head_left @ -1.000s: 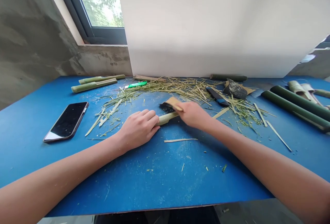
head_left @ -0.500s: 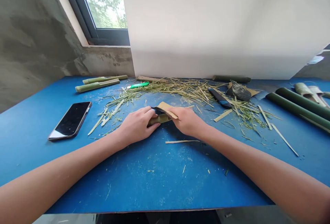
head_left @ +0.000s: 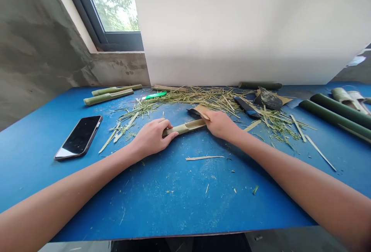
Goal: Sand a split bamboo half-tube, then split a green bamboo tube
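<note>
Back from the edge of the blue table (head_left: 174, 209), hands (head_left: 152, 138) (head_left: 220, 124) grip split bamboo (head_left: 184, 127).

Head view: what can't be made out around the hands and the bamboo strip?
- Bamboo strip: right end hidden by the right hand.
- Dark object: mostly covered by the folded tan sheet and hand; kind unclear.
- Black-and-blue tool: too small, partly under straw.
- Green-handled item: too small to identify.
- Dark green bamboo tubes: cut off by the right edge.

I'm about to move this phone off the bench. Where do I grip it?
Pinch the long edges of the phone midway, coming from its left, away from the left hand and bamboo scraps. It lies flat, screen up, on the blue tabletop, so its thin edges give the best hold.
</note>
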`<act>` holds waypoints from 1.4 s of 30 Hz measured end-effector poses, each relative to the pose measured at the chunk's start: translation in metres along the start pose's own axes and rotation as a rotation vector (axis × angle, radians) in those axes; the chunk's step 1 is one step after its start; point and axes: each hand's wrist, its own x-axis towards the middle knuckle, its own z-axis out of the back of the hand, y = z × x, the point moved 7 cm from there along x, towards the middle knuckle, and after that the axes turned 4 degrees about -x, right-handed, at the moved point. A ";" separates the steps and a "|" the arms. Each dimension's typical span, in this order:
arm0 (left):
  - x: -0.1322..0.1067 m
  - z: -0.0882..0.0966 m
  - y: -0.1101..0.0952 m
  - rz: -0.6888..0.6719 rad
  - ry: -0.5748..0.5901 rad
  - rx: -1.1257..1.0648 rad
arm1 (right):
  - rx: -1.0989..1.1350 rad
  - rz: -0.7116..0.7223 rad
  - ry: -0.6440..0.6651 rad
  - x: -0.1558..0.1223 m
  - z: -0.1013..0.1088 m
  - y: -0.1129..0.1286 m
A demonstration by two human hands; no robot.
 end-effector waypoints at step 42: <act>-0.002 0.003 0.002 0.020 0.000 0.028 | 0.018 0.123 0.014 -0.004 0.004 0.010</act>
